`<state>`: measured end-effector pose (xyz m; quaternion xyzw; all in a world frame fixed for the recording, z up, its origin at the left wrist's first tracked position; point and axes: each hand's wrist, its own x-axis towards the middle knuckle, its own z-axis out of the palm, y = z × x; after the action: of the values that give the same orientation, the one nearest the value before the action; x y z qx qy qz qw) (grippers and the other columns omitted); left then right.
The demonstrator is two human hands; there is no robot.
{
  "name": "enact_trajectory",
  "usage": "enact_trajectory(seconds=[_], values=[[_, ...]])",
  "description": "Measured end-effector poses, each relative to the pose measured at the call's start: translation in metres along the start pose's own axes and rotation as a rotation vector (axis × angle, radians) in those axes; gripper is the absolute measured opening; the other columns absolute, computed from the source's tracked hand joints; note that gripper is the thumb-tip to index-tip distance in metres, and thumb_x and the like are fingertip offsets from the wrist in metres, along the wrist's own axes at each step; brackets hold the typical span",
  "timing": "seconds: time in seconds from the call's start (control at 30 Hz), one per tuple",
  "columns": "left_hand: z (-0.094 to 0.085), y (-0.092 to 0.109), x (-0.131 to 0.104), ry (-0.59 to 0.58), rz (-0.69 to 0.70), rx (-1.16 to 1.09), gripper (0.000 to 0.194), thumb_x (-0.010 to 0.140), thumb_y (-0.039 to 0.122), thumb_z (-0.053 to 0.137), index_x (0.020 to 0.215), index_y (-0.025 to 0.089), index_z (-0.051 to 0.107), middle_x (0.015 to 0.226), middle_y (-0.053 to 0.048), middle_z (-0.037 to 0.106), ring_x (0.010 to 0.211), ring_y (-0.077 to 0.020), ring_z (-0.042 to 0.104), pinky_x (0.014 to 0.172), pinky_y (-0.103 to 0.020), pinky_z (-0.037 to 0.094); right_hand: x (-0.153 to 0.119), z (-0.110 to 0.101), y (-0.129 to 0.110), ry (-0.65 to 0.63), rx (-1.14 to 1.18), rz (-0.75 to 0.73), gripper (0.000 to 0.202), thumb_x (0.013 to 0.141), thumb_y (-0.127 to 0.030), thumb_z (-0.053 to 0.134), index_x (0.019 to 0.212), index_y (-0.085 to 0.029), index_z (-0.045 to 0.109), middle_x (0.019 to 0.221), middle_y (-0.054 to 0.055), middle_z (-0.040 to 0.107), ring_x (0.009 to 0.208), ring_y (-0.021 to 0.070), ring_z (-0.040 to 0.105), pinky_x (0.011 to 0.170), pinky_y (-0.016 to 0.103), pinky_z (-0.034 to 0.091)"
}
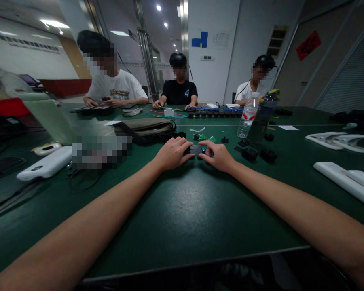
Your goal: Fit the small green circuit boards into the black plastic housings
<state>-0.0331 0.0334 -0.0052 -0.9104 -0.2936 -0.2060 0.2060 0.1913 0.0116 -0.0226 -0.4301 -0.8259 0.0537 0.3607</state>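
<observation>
Between my two hands, low over the green table [194, 202], is a small dark grey, box-like plastic part [196, 150] with a bit of blue at its right end. My left hand [174, 153] grips its left side, thumb below and fingers above. On the other side my right hand [218, 155] pinches the right end between thumb and fingertips. Just beyond the fingers lie green circuit boards [204, 138] and a small black piece [225, 140]. Black box-shaped parts [249, 154] rest to the right of my right hand.
A grey-brown bag [145, 126] lies beyond my left hand. At right stand a clear water bottle [248, 117] and a dark bottle [262, 117]; white plastic pieces [348, 182] lie farther right. A white device [47, 163] and a pale green cup [48, 117] are at left. Several people sit opposite.
</observation>
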Motion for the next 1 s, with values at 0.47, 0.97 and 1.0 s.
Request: enact_trajectory(seconds=[0.47,0.97,1.0], values=[[-0.0009,0.0011,0.0000,0.005,0.005,0.006,0.039,0.098,0.045,0.044,0.116,0.014,0.061,0.101,-0.013,0.064,0.094,-0.0260,0.057,0.079,-0.037,0.044,-0.0008,0.0008,0.0015,0.007,-0.017,-0.015,0.033,0.083,-0.022,0.070,0.115,-0.019,0.064,0.065,-0.005,0.060,0.060,0.0129,0.056,0.064,0.024,0.039],[-0.0007,0.0029,0.0007,0.005,0.007,0.001,0.037,0.097,0.045,0.046,0.112,0.015,0.061,0.099,-0.012,0.064,0.093,-0.0257,0.057,0.079,-0.037,0.043,-0.0006,0.0004,0.0007,-0.005,-0.015,-0.031,0.032,0.083,-0.024,0.070,0.114,-0.020,0.064,0.065,-0.005,0.059,0.059,0.0133,0.055,0.064,0.024,0.039],[-0.0006,0.0029,0.0007,0.005,0.007,-0.001,0.037,0.097,0.045,0.046,0.112,0.015,0.061,0.099,-0.012,0.064,0.093,-0.0256,0.057,0.079,-0.037,0.043,-0.0007,0.0003,0.0006,-0.006,-0.016,-0.031,0.032,0.083,-0.024,0.070,0.114,-0.020,0.064,0.065,-0.005,0.059,0.059,0.0134,0.055,0.064,0.024,0.039]])
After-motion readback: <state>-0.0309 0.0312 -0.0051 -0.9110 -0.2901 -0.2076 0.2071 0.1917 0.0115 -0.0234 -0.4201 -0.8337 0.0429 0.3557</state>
